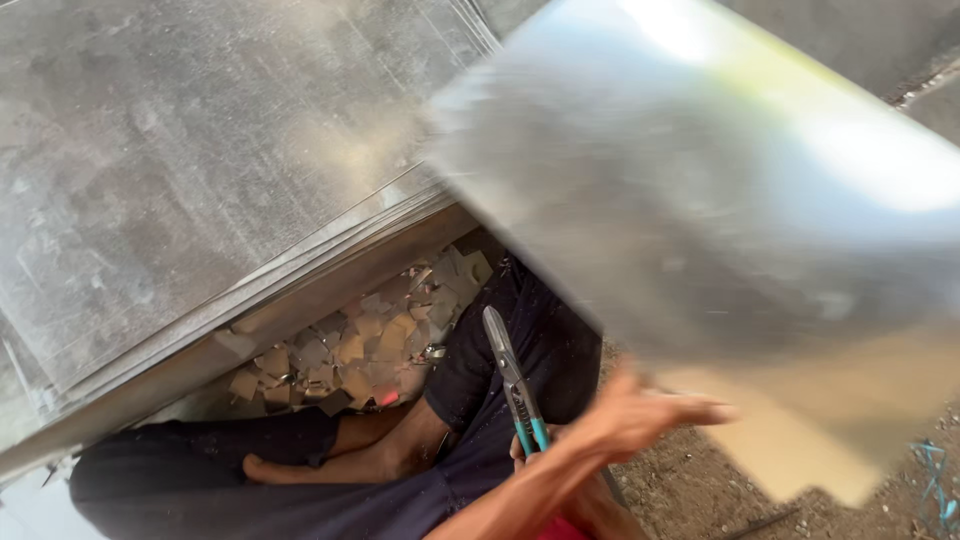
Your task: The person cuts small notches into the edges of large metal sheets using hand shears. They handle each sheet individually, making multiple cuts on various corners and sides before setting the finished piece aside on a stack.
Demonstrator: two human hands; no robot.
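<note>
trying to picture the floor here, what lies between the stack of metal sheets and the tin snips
In the head view, small metal offcuts and a dark-trousered knee lie between the sheet stack and the tin snips.

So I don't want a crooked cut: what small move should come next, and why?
Probably steady the metal sheet first. It is blurred and raised in the air, one hand at its lower edge, while the snips point away from it with blades closed, in a hand mostly hidden. Once still, the snips can meet its edge.

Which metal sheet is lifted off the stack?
The blurred shiny sheet on the right, raised and tilted above the hand; the other sheets lie stacked flat at left.
</note>
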